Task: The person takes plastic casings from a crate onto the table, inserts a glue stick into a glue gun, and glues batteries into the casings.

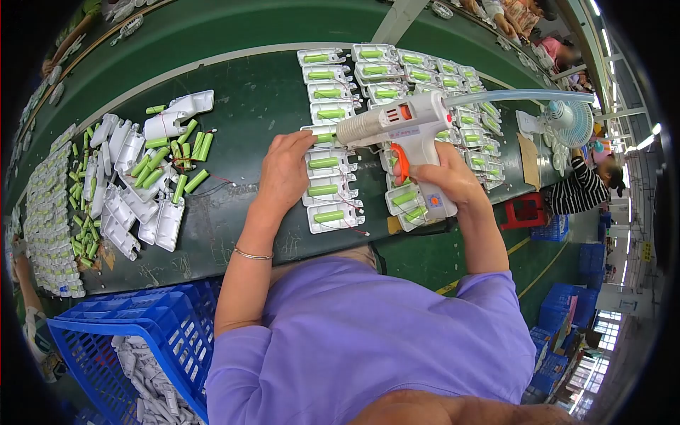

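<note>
My right hand [453,173] grips a white hot glue gun [423,145] by its handle, with fingers at the orange trigger. A long translucent glue stick [517,96] sticks out of its rear. The nozzle points left, over a column of white plastic housings [312,191], each holding a green battery [324,162] with thin wires. My left hand [283,166] has its fingertips closed on the left end of one housing with a green battery [325,138], right by the nozzle. The gun hides part of that housing and the columns behind it.
Loose white housings [131,152] and green batteries [205,146] lie heaped at left, beyond them filled housings [49,212] in rows. A blue crate [127,312] with white parts stands below the table edge. A fan [570,124], red stool [524,210] and co-worker in stripes [581,188] are at right.
</note>
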The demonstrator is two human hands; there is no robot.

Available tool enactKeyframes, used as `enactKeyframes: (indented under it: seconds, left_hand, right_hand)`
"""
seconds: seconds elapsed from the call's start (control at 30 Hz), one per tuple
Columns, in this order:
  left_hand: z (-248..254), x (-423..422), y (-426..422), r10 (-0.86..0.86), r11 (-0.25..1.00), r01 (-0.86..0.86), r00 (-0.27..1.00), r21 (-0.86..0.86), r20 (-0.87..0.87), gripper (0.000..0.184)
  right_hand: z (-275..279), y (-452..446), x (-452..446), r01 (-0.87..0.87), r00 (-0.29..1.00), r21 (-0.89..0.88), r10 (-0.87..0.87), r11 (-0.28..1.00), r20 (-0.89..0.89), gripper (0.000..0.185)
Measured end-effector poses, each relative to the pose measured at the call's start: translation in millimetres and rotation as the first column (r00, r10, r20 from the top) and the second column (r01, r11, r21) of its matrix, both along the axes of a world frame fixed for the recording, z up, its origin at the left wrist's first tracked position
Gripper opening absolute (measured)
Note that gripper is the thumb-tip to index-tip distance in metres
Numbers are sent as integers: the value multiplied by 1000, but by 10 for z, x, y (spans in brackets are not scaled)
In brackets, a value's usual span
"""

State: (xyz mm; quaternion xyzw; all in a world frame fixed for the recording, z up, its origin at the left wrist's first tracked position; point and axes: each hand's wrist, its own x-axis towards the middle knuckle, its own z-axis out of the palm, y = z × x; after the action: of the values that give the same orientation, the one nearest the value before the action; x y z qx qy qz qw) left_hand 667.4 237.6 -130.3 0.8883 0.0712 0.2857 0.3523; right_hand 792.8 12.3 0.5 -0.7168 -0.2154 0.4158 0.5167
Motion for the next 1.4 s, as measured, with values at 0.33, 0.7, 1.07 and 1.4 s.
enactKeyframes:
  seconds: [0.33, 0.7, 1.07, 1.4]
  left_hand:
    - [14, -9, 5, -3, 1000, 3, 1000, -9, -5, 34]
    - [12, 34, -35, 11, 1000, -11, 1000, -13, -16, 33]
    - [78, -317, -237, 36, 999, -36, 999, -7, -25, 36]
    - [50, -325, -208, 12, 1000, -12, 1000, -22, 8, 35]
  right_hand:
    - [57, 86, 13, -32, 995, 20, 30, 999, 94, 40]
    - [150, -30, -58, -87, 996, 21, 87, 996, -7, 48]
    - [141, -218, -275, -90, 996, -73, 91, 993, 9, 53]
    - [87, -192, -258, -101, 993, -98, 106, 990, 47, 44]
